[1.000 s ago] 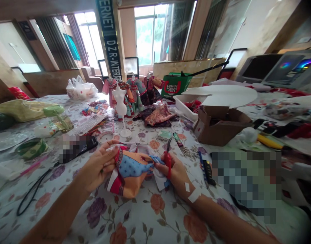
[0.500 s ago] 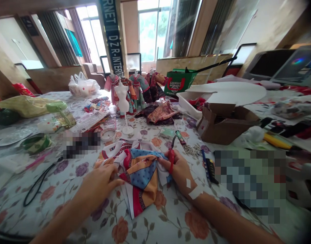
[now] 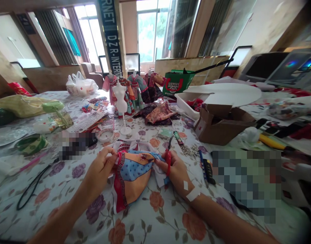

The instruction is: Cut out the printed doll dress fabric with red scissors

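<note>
A patterned cloth [image 3: 136, 169] in blue, orange and red hangs between both hands, just above the flowered tablecloth. My left hand [image 3: 106, 164] pinches its upper left edge. My right hand [image 3: 174, 169] grips the cloth's right side between thumb and fingers, and also holds small red-handled scissors [image 3: 168, 159] with the dark blades pointing up and away. Two white patches are stuck on my right wrist. Behind the cloth stands a small white mannequin [image 3: 120, 98], with a roll of tape [image 3: 105, 135] to its left.
Dressed dolls [image 3: 136, 88] and folded dark red fabric [image 3: 161, 113] are at the back. An open cardboard box [image 3: 218, 127] and a white tray [image 3: 187, 106] stand to the right. Small beads [image 3: 191, 150] and a blue pen [image 3: 202, 164] lie near my right hand.
My left hand has moved up and closed on the cloth's left edge. The cloth is now stretched wider and its lower part has swung left. My right hand still holds the cloth and scissors.
</note>
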The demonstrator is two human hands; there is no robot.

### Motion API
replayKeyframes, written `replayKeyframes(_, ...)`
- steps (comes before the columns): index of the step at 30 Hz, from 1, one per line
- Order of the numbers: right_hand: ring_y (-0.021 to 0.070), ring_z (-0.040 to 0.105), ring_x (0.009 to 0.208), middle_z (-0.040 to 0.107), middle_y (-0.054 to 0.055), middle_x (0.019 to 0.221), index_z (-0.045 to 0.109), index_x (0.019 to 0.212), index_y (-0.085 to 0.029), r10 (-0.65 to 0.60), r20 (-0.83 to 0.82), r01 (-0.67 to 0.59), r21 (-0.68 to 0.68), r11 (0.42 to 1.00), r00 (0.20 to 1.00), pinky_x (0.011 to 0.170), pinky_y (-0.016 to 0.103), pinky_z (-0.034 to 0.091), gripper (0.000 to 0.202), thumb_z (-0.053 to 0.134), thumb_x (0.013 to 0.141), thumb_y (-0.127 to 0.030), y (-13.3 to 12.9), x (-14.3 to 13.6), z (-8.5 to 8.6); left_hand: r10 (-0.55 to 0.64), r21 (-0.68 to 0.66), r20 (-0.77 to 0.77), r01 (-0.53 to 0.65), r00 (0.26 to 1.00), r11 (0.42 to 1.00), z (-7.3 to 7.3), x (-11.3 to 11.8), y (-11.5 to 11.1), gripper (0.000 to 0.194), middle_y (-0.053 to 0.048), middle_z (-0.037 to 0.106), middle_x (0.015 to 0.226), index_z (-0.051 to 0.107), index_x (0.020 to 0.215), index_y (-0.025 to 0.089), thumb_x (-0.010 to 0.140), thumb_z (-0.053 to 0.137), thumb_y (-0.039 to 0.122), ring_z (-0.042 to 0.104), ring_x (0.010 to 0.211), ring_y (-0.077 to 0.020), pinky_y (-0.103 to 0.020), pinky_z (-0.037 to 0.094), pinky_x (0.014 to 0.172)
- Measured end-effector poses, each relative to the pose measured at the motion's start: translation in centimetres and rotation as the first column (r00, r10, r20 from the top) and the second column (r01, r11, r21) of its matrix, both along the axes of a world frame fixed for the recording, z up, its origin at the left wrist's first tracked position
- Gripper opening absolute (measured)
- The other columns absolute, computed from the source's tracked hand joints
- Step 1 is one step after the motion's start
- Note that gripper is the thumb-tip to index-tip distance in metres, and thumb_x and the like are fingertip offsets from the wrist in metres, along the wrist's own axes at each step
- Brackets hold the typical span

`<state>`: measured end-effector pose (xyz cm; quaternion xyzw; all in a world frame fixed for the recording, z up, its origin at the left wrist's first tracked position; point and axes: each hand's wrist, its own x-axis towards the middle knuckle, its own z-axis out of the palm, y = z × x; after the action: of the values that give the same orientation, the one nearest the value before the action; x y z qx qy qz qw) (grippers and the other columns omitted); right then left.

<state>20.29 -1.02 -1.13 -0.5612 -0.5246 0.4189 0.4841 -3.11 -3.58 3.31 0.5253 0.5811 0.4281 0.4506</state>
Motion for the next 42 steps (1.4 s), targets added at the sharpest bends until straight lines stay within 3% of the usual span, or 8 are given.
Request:
replayKeyframes(7, 0.0114, 0.040, 0.052, 0.046, -0.005, 0.057, 0.048, 0.073, -0.020, 0.029, 0.020, -0.029, -0.004, 1.000, 0.999, 0.048, 0.024, 0.034, 0.032, 0.071, 0.063, -0.040, -0.1, 0.0, 0.3, 0.135, -0.135, 0.433, -0.085, 0.891, 0.987, -0.8, 0.8, 1.0, 0.030, 0.007, 0.054, 0.070, 0.044, 0.091, 0.025, 0.079, 0.061, 0.047, 0.057, 0.055, -0.0091, -0.020, 0.046, 0.049)
replayKeyframes(13, 0.0114, 0.039, 0.051, 0.044, -0.006, 0.056, 0.049, 0.075, -0.021, 0.018, -0.012, -0.018, 0.000, 1.000, 1.000, 0.046, 0.024, 0.032, 0.031, 0.071, 0.064, -0.040, -0.3, -0.1, 0.5, 0.187, -0.282, 0.380, -0.079, 0.906, 0.956, -1.3, 0.3, -0.6, 0.054, -0.005, 0.059, 0.100, 0.047, 0.115, 0.022, 0.069, 0.073, 0.016, 0.064, 0.090, -0.0176, -0.027, 0.054, 0.077)
replayKeyframes(19, 0.0112, 0.039, 0.050, 0.045, -0.006, 0.057, 0.048, 0.076, -0.021, 0.010, -0.045, -0.011, -0.013, 1.000, 0.999, 0.046, 0.024, 0.032, 0.032, 0.071, 0.065, -0.040, -0.2, -0.1, 0.3, 0.414, -0.466, 0.504, -0.165, 0.758, 0.869, -0.7, 0.7, -3.6, 0.040, -0.002, 0.064, 0.099, 0.051, 0.106, 0.024, 0.072, 0.067, 0.008, 0.066, 0.085, -0.0144, -0.022, 0.055, 0.074)
replayKeyframes(26, 0.0110, 0.039, 0.052, 0.045, -0.006, 0.057, 0.048, 0.074, -0.020, 0.031, -0.015, -0.031, 0.005, 1.000, 0.999, 0.048, 0.023, 0.032, 0.029, 0.070, 0.065, -0.037, -0.1, 0.1, 0.2, 0.081, -0.475, 0.631, 0.302, 0.771, 0.827, -0.4, 1.8, -4.8, 0.058, 0.004, 0.059, 0.063, 0.051, 0.120, 0.023, 0.068, 0.074, 0.017, 0.044, 0.039, -0.0025, -0.012, 0.033, 0.038)
replayKeyframes(31, 0.0112, 0.040, 0.053, 0.045, -0.006, 0.058, 0.047, 0.073, -0.020, 0.060, -0.019, -0.060, 0.011, 0.998, 0.998, 0.049, 0.023, 0.034, 0.031, 0.071, 0.065, -0.038, -0.2, 0.0, 0.5, -0.187, -0.303, 0.682, 0.506, 0.707, 0.808, -0.2, 2.7, -4.3, 0.052, 0.000, 0.063, 0.072, 0.062, 0.116, 0.024, 0.066, 0.074, 0.022, 0.058, 0.059, -0.0102, -0.017, 0.043, 0.054)
replayKeyframes(36, 0.0104, 0.038, 0.052, 0.044, -0.007, 0.059, 0.047, 0.075, -0.020, 0.108, -0.069, -0.106, 0.034, 0.994, 0.992, 0.047, 0.023, 0.032, 0.032, 0.071, 0.067, -0.040, -0.4, 0.0, 0.4, -0.145, -0.264, 0.567, 0.345, 0.811, 0.901, -0.8, 4.3, -2.9, 0.035, -0.005, 0.065, 0.073, 0.070, 0.068, 0.012, 0.080, 0.061, 0.043, 0.057, 0.062, -0.0110, -0.019, 0.044, 0.057)
replayKeyframes(39, 0.0097, 0.038, 0.052, 0.044, -0.006, 0.060, 0.047, 0.077, -0.020, 0.133, -0.086, -0.129, 0.048, 0.990, 0.987, 0.047, 0.022, 0.031, 0.032, 0.071, 0.069, -0.040, -0.5, 0.0, 0.2, -0.031, -0.214, 0.607, 0.201, 0.794, 0.956, -0.8, 4.3, -1.6, 0.012, -0.002, 0.068, 0.078, 0.069, 0.078, 0.017, 0.073, 0.072, 0.028, 0.062, 0.068, -0.0119, -0.019, 0.047, 0.065)
replayKeyframes(42, 0.0092, 0.038, 0.052, 0.044, -0.006, 0.061, 0.047, 0.078, -0.020, 0.131, -0.099, -0.124, 0.072, 0.990, 0.987, 0.046, 0.021, 0.032, 0.034, 0.071, 0.070, -0.041, -0.6, 0.1, 0.1, -0.076, -0.254, 0.647, 0.308, 0.759, 0.917, -0.8, 3.7, -0.6, 0.019, -0.003, 0.070, 0.094, 0.069, 0.088, 0.019, 0.069, 0.073, 0.017, 0.065, 0.083, -0.0158, -0.024, 0.049, 0.077)
